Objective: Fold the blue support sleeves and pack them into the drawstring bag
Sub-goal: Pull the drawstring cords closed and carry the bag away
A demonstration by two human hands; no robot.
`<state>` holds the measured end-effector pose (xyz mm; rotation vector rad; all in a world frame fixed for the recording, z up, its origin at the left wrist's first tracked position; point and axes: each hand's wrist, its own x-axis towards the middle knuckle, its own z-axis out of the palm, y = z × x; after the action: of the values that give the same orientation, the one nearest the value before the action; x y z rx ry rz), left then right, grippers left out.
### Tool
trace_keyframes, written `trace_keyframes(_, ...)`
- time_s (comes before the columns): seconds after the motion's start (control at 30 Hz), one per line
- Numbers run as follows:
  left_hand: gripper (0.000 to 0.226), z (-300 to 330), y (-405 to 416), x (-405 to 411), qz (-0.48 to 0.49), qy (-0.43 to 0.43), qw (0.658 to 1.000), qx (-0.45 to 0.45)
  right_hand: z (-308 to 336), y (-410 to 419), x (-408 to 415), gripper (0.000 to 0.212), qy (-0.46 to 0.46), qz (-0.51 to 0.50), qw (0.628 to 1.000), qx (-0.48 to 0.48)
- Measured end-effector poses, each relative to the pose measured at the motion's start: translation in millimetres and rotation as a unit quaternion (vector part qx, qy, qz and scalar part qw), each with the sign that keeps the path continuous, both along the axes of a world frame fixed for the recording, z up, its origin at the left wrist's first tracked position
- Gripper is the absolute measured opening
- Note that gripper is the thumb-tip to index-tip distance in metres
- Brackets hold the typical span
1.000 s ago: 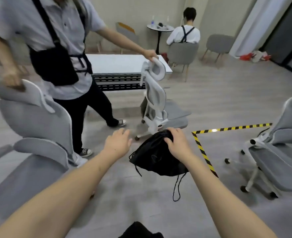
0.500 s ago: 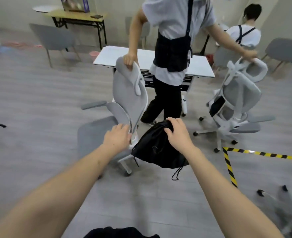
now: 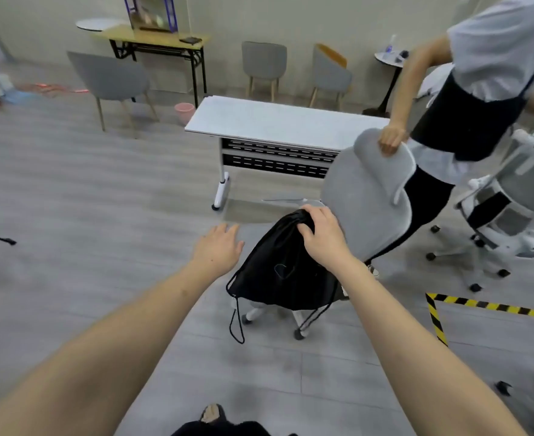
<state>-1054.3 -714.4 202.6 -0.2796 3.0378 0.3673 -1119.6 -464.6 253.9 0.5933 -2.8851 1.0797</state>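
Above grey plank floor point(image 3: 70, 190) near white table point(image 3: 278, 121), right hand point(image 3: 323, 237) fingers gripping black drawstring bag point(image 3: 281, 272), left hand point(image 3: 217, 250) released.

Grey plank floor point(image 3: 70, 190) before me; white folding table point(image 3: 278, 121), grey chairs point(image 3: 264, 62) and wooden desk point(image 3: 152, 37) along the pale wall point(image 3: 290, 17).

Since a moment ago the view has swung left, so the standing person point(image 3: 479, 99) and the grey chair point(image 3: 369, 196) they hold now sit at two o'clock, the white table point(image 3: 278, 121) shows whole at twelve, and the left hand point(image 3: 217, 248) has spread its fingers.
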Motion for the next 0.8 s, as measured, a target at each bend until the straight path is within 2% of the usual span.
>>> trace_keyframes(0.37,0.046,20.5,-63.0,-155.3,-0.071,0.019,0.997,-0.016,34.1,-50.4,-120.3,0.035,0.007,-0.055,0.998,-0.007)
trace_keyframes(0.63,0.046,35.5,-43.4,-309.9,-0.095,0.024,0.995,-0.032,42.2,-43.9,-266.8,0.038,0.026,-0.070,0.997,-0.025)
trace_keyframes(0.8,0.049,41.2,-18.3,-408.7,-0.070,0.022,0.997,-0.032,48.9,-29.2,-370.4,0.038,0.029,-0.061,0.997,-0.032)
